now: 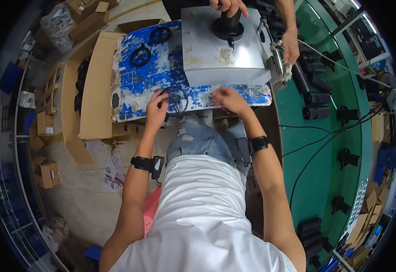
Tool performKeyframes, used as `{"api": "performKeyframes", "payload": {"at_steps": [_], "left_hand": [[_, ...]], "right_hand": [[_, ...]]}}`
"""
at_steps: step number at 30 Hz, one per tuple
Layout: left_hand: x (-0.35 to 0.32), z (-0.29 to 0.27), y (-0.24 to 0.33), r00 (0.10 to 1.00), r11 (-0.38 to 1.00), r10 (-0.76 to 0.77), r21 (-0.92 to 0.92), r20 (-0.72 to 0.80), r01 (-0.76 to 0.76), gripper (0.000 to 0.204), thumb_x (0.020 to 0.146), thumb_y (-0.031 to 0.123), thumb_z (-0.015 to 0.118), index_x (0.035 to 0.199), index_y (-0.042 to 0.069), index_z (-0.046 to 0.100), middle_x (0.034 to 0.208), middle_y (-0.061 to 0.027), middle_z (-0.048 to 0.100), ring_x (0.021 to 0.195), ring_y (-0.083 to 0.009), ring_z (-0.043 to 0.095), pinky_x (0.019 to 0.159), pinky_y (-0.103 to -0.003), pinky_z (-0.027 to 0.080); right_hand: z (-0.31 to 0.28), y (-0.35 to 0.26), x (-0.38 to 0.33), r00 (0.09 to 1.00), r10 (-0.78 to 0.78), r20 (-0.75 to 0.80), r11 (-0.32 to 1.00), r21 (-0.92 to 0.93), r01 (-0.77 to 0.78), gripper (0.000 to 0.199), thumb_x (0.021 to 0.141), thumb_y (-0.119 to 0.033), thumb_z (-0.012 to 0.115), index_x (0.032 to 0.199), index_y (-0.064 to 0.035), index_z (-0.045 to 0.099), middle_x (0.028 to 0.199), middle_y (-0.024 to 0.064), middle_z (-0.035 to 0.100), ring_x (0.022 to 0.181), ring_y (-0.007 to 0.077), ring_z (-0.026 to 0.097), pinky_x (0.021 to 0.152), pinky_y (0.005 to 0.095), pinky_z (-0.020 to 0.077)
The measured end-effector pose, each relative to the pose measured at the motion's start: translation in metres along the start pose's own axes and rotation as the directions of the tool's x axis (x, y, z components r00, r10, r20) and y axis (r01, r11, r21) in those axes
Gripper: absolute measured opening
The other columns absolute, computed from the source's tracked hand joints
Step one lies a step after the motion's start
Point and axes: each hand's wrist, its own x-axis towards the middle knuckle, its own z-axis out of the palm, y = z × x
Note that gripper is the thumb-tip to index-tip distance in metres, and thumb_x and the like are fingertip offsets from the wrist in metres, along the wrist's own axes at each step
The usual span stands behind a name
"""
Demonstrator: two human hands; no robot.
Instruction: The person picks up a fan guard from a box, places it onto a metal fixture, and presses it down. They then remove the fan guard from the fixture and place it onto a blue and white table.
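Note:
My left hand [156,109] is closed on the near-left edge of a thin black ring [187,100] with crossing spokes inside. The ring is held over the front edge of a worn blue-and-white board [130,93]. To its right, apart from it, my right hand [229,99] has its fingers bent together; the fingertips are blurred and whatever they hold is too small to make out. Two more black rings, one [140,55] nearer and one [160,35] farther, lie on the board's far left.
Across from me a co-worker's hand [229,5] grips a black flanged cylinder [228,28] on a metal-topped box [202,50]. Their other hand [290,47] touches a metal clamp fixture [277,65]. An open carton [99,90] stands left; a green bench [311,167] with black cylinders and cables lies right.

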Motion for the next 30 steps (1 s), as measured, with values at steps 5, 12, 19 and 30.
{"api": "performKeyframes", "payload": {"at_steps": [5, 12, 19, 30], "left_hand": [[-0.007, 0.007, 0.110, 0.932, 0.951, 0.296, 0.024, 0.208, -0.307, 0.023, 0.077, -0.002, 0.052, 0.090, 0.003, 0.070, 0.110, -0.0144, 0.064, 0.100, -0.0313, 0.061, 0.084, -0.035, 0.048], [0.003, 0.029, 0.177, 0.798, 0.802, 0.596, -0.111, 0.090, -0.586, 0.012, 0.078, -0.001, 0.056, 0.088, 0.000, 0.062, 0.105, -0.0157, 0.065, 0.091, -0.0317, 0.065, 0.078, -0.036, 0.052], [-0.020, -0.008, 0.158, 0.904, 0.952, 0.189, -0.297, 0.383, -0.073, 0.033, 0.091, 0.013, 0.059, 0.118, -0.003, 0.048, 0.106, -0.0119, 0.063, 0.091, -0.0170, 0.063, 0.078, -0.030, 0.052], [-0.040, 0.012, 0.152, 0.950, 0.606, -0.066, -0.744, 0.305, 0.281, 0.022, 0.097, 0.021, 0.054, 0.106, 0.003, 0.046, 0.098, -0.0054, 0.054, 0.089, -0.0137, 0.061, 0.075, -0.030, 0.056]], "right_hand": [[0.028, -0.070, -0.069, 0.992, -0.085, -0.089, 0.989, 0.113, 0.095, 0.047, 0.092, -0.042, 0.056, 0.119, -0.0033, 0.057, 0.101, 0.0095, 0.066, 0.086, 0.0119, 0.062, 0.074, 0.0274, 0.0492], [0.032, -0.075, -0.092, 0.952, -0.270, -0.141, 0.940, 0.176, 0.292, 0.028, 0.083, -0.015, 0.070, 0.105, 0.0012, 0.063, 0.094, 0.0052, 0.065, 0.080, 0.0093, 0.059, 0.068, 0.0219, 0.0458], [0.043, -0.091, -0.108, 0.940, -0.290, -0.178, 0.875, 0.349, 0.336, 0.038, 0.081, -0.004, 0.070, 0.116, 0.0000, 0.056, 0.097, 0.0063, 0.065, 0.091, 0.0124, 0.060, 0.083, 0.0254, 0.0477], [0.092, -0.095, -0.088, 0.874, -0.247, -0.419, 0.745, 0.495, 0.448, 0.023, 0.084, -0.010, 0.069, 0.103, 0.0000, 0.059, 0.092, 0.0054, 0.063, 0.079, 0.0117, 0.061, 0.072, 0.0260, 0.0503]]}}
